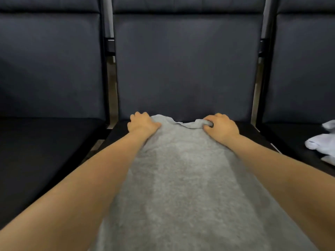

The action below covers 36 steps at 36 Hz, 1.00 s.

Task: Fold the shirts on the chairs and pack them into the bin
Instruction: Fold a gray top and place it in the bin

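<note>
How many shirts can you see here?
2. A grey shirt lies on the middle chair, held at its far edge by both hands. A white garment, probably a shirt, lies on the right chair. Others may be out of frame.

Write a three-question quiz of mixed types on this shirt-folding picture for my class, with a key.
1. True or false: both hands grip the grey shirt at its far edge.
2. Which chair holds the white garment? A) left chair B) middle chair C) right chair
3. Fill in: the grey shirt lies on the ______ chair.

Key:
1. True: the left hand and right hand each hold a far corner, fingers curled into the cloth.
2. C
3. middle
</note>
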Each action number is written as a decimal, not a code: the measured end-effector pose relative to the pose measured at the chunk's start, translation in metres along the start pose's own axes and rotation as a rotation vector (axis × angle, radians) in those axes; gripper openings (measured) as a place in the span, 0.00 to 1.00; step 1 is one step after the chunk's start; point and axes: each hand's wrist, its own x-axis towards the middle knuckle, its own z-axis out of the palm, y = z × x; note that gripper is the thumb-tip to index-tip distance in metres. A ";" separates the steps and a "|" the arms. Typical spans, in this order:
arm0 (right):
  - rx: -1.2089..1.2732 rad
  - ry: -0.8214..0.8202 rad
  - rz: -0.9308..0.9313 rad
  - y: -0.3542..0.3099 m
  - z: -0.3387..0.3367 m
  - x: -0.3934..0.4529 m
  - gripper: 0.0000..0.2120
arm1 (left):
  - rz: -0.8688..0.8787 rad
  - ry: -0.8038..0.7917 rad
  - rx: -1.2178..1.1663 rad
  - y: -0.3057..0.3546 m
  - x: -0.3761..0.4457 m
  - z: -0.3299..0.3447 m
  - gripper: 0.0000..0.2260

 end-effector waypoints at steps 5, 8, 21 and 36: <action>0.315 0.178 0.079 -0.004 0.002 0.008 0.11 | -0.066 0.028 -0.350 0.007 0.003 0.010 0.11; 0.559 0.232 0.145 -0.013 -0.022 0.005 0.11 | -0.124 -0.002 -0.926 0.012 -0.008 -0.010 0.05; 0.852 0.063 -0.023 -0.028 -0.133 -0.136 0.11 | 0.163 -0.159 -1.038 -0.032 -0.162 -0.127 0.20; 0.488 -0.183 -0.007 -0.007 -0.127 -0.216 0.07 | 0.435 -0.260 -0.042 -0.075 -0.237 -0.121 0.13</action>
